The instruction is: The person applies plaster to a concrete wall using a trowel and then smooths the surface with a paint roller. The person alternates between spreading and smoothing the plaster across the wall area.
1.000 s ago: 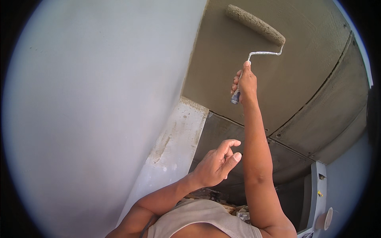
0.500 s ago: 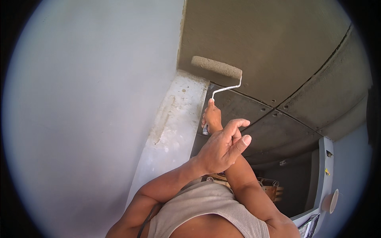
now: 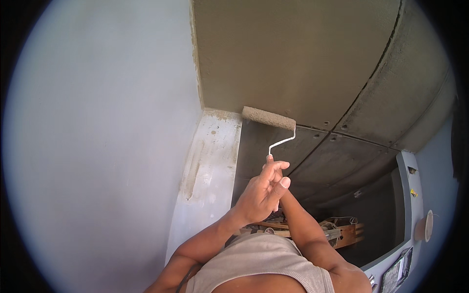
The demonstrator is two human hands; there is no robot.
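Note:
A paint roller (image 3: 268, 118) with a rough sleeve caked in grey-brown coating hangs on a bent white wire frame. Its handle is in my right hand (image 3: 269, 159), mostly hidden behind my left, with only the thumb tip clearly showing. In front of it my left hand (image 3: 260, 198) is raised, thumb and fingers apart, holding nothing. The sleeve lies along the near edge of a grey-brown coated panel (image 3: 293, 53); I cannot tell whether it touches.
A pale smooth wall (image 3: 97, 136) fills the left side, with a stained white strip (image 3: 210, 161) beside it. Dark seams divide the panels. At right are a white frame (image 3: 406, 195), a round white cup-like container (image 3: 424, 227) and wooden pieces (image 3: 349, 234) lower down.
The roller has come nearer to me, down from the coated panel to its near edge. My right hand has drawn back behind the left. The whole view has shifted a little.

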